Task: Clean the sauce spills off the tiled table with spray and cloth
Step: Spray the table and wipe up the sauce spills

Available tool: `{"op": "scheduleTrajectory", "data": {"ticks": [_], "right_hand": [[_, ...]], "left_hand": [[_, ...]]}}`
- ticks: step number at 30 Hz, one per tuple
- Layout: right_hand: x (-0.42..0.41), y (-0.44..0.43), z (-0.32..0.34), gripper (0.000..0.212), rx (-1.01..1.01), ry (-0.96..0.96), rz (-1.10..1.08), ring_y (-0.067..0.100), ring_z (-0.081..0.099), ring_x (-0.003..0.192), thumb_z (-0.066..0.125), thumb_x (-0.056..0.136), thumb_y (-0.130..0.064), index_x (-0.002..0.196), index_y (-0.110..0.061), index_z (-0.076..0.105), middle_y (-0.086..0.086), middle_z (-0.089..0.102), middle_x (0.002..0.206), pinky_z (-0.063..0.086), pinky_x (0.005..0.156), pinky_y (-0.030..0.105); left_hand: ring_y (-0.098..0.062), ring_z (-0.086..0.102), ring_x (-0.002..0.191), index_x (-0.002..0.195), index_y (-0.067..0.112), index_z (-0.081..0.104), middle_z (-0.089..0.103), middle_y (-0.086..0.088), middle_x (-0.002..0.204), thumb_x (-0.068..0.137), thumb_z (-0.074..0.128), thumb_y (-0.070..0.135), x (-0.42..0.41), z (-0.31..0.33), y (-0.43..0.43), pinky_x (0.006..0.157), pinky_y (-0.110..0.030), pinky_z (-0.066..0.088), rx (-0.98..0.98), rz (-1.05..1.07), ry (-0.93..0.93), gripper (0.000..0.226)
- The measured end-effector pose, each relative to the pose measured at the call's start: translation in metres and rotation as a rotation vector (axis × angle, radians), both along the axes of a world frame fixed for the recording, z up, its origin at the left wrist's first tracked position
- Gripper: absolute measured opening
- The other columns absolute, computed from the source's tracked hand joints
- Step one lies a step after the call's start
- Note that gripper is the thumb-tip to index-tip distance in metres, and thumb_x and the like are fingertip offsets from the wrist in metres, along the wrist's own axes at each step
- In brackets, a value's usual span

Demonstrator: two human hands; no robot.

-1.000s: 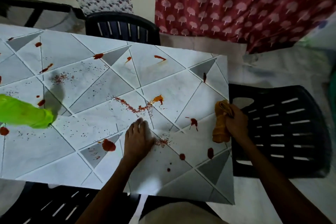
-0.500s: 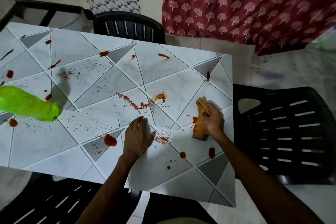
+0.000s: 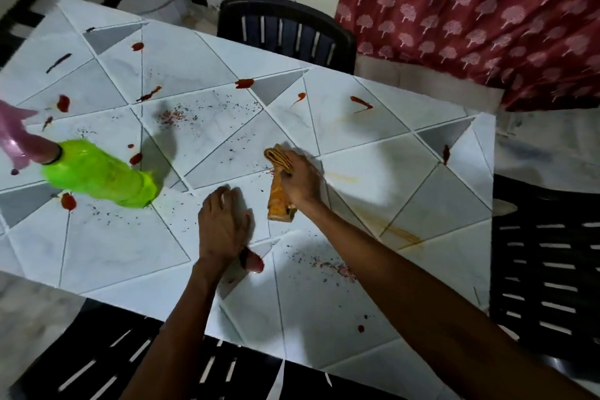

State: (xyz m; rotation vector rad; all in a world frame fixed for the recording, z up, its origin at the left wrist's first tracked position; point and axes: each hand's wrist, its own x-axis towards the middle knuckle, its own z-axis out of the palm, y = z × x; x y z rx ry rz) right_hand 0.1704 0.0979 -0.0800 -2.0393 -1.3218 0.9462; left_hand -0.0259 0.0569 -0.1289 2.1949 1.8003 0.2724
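Note:
The tiled table [image 3: 389, 172] is white and grey, dotted with red sauce blobs [image 3: 244, 83] and dark specks. My right hand [image 3: 300, 177] grips a folded orange cloth [image 3: 279, 201] pressed on the table's middle. A faint orange smear [image 3: 396, 230] trails to its right. My left hand [image 3: 224, 227] lies flat on the tiles beside the cloth, fingers together, with a red blob [image 3: 253, 261] at its wrist. A green spray bottle [image 3: 97, 174] with a pink nozzle [image 3: 19, 140] stands at the left, apart from both hands.
Black plastic chairs stand at the far side [image 3: 285, 29], the right [image 3: 548, 269] and the near edge [image 3: 107, 357]. A red patterned curtain [image 3: 470, 10] hangs behind. More sauce spots [image 3: 63, 103] lie on the left half of the table.
My right hand has dragged the cloth leftward from the table's right edge to the middle, and the sauce along that path is now a faint smear. The left hand stays flat.

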Motion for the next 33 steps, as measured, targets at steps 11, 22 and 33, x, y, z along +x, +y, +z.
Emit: {"op": "scheduleTrajectory", "data": {"ticks": [11, 22, 33], "right_hand": [[0.029, -0.025, 0.034, 0.039, 0.024, 0.235, -0.068, 0.017, 0.061, 0.106, 0.064, 0.097, -0.011, 0.136, -0.013, 0.059, -0.002, 0.063, 0.115, 0.055, 0.094, 0.039], [0.061, -0.059, 0.017, 0.039, -0.064, -0.008, -0.282, 0.031, 0.062, 0.112, 0.055, 0.094, -0.005, 0.132, -0.015, 0.061, 0.010, 0.066, 0.123, 0.047, 0.093, 0.035], [-0.037, 0.008, 0.012, 0.045, -0.112, 0.272, 0.001, 0.028, 0.065, 0.110, 0.055, 0.095, -0.001, 0.135, -0.019, 0.060, 0.009, 0.069, 0.121, 0.055, 0.093, 0.036]], "left_hand": [[-0.033, 0.047, 0.120, 0.133, 0.014, 0.051, 0.049, -0.009, 0.139, 0.084, 0.060, 0.038, -0.004, 0.007, 0.005, 0.097, -0.045, 0.041, 0.040, 0.060, -0.057, 0.055], [-0.034, 0.047, 0.122, 0.134, 0.012, 0.051, 0.048, -0.011, 0.140, 0.084, 0.053, 0.041, -0.009, 0.007, 0.002, 0.100, -0.046, 0.041, -0.021, 0.058, -0.146, 0.058], [-0.039, 0.059, 0.100, 0.123, 0.003, 0.060, 0.061, -0.019, 0.121, 0.083, 0.043, 0.036, -0.020, 0.023, -0.002, 0.083, -0.043, 0.051, 0.025, -0.094, -0.131, 0.056]]}}
